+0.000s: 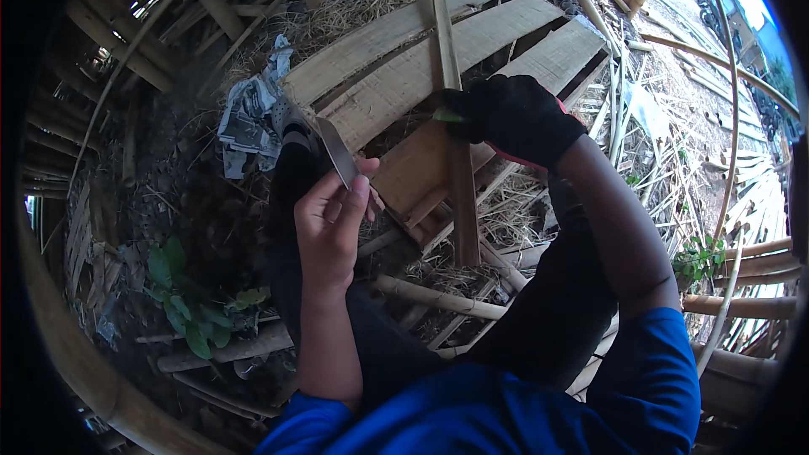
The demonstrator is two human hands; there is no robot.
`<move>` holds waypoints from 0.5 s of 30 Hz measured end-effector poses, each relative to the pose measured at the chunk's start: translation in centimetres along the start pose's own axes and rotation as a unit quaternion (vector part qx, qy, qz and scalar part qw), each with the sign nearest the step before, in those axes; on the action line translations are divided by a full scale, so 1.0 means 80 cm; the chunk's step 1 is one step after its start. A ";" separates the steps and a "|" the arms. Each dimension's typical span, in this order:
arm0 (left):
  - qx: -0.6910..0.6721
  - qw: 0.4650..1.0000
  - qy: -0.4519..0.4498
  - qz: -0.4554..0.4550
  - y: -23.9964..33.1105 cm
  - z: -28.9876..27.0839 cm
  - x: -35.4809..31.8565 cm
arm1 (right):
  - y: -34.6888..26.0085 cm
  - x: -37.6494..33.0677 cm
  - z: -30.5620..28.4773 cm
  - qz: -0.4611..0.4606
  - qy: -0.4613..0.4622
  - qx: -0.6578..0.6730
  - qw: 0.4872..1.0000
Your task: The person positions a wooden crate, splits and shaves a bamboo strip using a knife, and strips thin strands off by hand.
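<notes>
My bare left hand [333, 206] pinches a flat grey metal blade [339, 152] between thumb and fingers; whether it has a handle is hidden. The blade points up and away, beside the left end of a low slatted wooden bench [388, 84]. In a black glove, my right hand [518, 118] is closed round a long bamboo strip [463, 194]. That strip lies lengthwise across the slats, its near end sticking out past them toward me. A small green patch shows by the gloved fingertips, too small to name.
Crumpled newspaper [250, 122] lies left of the bench. Bamboo poles [438, 297] cross the ground near my legs, and more stand upright at the far side. Straw and bamboo offcuts [674, 194] cover the right. A leafy plant [185, 303] grows at lower left.
</notes>
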State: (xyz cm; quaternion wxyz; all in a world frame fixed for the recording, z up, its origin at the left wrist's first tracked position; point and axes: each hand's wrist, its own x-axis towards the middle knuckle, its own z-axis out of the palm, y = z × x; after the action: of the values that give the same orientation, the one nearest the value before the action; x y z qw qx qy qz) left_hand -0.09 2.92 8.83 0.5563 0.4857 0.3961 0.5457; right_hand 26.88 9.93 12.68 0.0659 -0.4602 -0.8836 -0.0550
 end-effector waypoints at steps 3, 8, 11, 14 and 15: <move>0.000 1.000 0.013 0.012 0.000 -0.008 0.002 | -0.002 -0.004 -0.002 0.014 0.005 0.068 0.998; 0.001 0.997 0.079 -0.004 -0.003 -0.024 0.007 | 0.001 -0.007 -0.009 0.069 0.060 0.078 0.993; 0.004 0.997 0.079 -0.006 -0.004 -0.023 0.003 | 0.000 -0.004 -0.024 0.177 0.106 0.032 0.978; 0.001 0.999 0.045 -0.003 -0.005 -0.008 0.000 | 0.029 -0.016 -0.003 0.165 0.115 -0.113 0.973; 0.006 0.999 0.031 -0.002 -0.004 -0.006 -0.004 | 0.026 -0.018 0.002 0.146 0.117 -0.106 0.977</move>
State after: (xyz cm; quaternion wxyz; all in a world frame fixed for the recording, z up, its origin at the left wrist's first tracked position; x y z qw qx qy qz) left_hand -0.47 2.69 8.37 0.5416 0.4712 0.4174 0.5571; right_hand 29.41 9.95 12.37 0.1272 -0.5787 -0.7824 -0.1916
